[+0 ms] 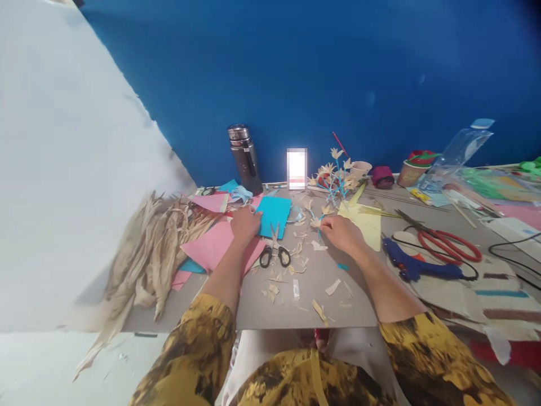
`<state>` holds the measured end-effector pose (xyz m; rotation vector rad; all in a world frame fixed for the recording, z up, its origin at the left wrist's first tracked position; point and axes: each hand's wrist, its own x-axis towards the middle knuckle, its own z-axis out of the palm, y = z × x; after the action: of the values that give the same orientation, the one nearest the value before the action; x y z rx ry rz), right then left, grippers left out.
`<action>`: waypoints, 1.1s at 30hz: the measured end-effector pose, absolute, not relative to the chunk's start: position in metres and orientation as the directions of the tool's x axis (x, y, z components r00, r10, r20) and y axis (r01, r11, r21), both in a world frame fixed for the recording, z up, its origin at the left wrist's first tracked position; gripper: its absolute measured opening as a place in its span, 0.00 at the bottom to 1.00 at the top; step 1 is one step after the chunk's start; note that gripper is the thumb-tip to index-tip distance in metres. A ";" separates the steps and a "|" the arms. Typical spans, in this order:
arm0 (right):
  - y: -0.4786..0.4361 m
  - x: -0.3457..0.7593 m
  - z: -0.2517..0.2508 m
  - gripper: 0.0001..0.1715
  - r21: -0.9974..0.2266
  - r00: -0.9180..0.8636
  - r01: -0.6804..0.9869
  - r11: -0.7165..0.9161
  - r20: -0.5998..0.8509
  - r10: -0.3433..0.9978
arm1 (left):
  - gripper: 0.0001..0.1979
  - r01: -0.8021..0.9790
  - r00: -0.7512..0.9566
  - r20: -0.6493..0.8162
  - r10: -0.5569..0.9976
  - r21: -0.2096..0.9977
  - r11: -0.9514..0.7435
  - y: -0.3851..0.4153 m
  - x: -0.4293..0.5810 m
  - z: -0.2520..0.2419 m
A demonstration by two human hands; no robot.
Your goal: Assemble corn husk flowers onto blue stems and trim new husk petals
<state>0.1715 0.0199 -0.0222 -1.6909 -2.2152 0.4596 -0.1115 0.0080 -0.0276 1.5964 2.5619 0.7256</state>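
Observation:
My left hand [245,224] is closed at the left edge of a bright blue sheet of paper [274,211], its thumb on the sheet. My right hand [340,231] pinches a small pale husk flower [315,222] with a blue-wrapped stem. Small black-handled scissors [275,251] lie between my hands, their blades over the blue sheet's lower edge. Pink paper [211,243] spreads under my left wrist. Behind my right hand, a bunch of husk flowers [337,172] on blue stems stands upright. A pale yellow sheet [367,225] lies beside that hand.
Dried husks [158,248] are heaped at the left. A dark flask [245,160] stands by the blue wall. To the right lie a blue glue gun [416,265], red-handled scissors [452,245] and a tilted plastic bottle [459,152]. Scraps litter the table [270,310].

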 end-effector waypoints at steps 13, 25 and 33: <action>0.031 0.180 -0.027 0.10 -0.650 -0.188 0.723 0.231 0.137 0.973 | 0.13 0.804 -0.501 0.231 0.834 0.481 0.349 0.005 -0.116 -0.025; 0.035 0.186 -0.016 0.17 -0.658 0.023 0.748 0.087 0.157 0.987 | 0.19 0.886 -0.410 0.279 0.868 0.347 0.307 0.007 -0.110 -0.025; 0.037 0.193 -0.012 0.14 -0.444 0.058 0.896 -0.017 0.079 0.995 | 0.20 0.882 -0.444 0.258 0.858 0.293 0.369 0.004 -0.096 -0.017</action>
<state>0.1932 0.0368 -0.0124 -1.9684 -1.8920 0.3611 -0.0958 0.0035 -0.0168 1.6863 2.6498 0.6311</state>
